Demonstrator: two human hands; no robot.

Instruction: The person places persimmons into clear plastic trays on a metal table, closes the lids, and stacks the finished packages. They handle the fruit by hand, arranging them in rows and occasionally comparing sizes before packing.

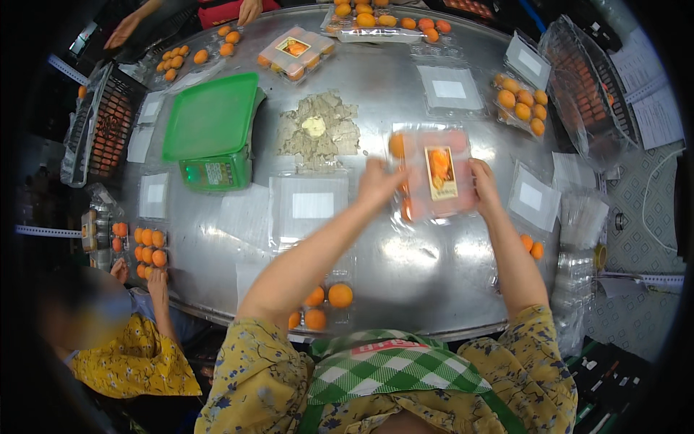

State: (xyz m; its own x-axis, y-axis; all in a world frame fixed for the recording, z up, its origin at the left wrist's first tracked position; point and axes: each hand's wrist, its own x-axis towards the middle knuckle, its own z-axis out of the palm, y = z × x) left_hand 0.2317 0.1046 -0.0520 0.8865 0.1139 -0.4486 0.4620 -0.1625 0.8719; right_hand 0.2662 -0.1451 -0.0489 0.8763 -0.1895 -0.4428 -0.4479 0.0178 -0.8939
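Both my hands are on a clear plastic clamshell [415,202] of round orange fruit over the metal table. My left hand [375,184], slightly blurred, touches its left side with the thumb pointing inward. The fingers of my right hand [486,183] grip its right edge. A label [442,172] with a fruit picture lies on top. Most of the fruit looks pale under a translucent cover; the left column shows brighter. Left of the pack is an open clear tray [279,209] with a white pad [313,205]. Below my left forearm, another tray holds several orange fruits [340,295].
A green weighing scale [211,119] stands left of a torn cardboard patch [339,114] stuck to the table [379,76]. A filled clamshell [295,54] lies at the back. Black crates [116,97] flank the table. Stacked clear trays [577,276] stand at right. Co-workers' hands [157,279] handle fruit at left.
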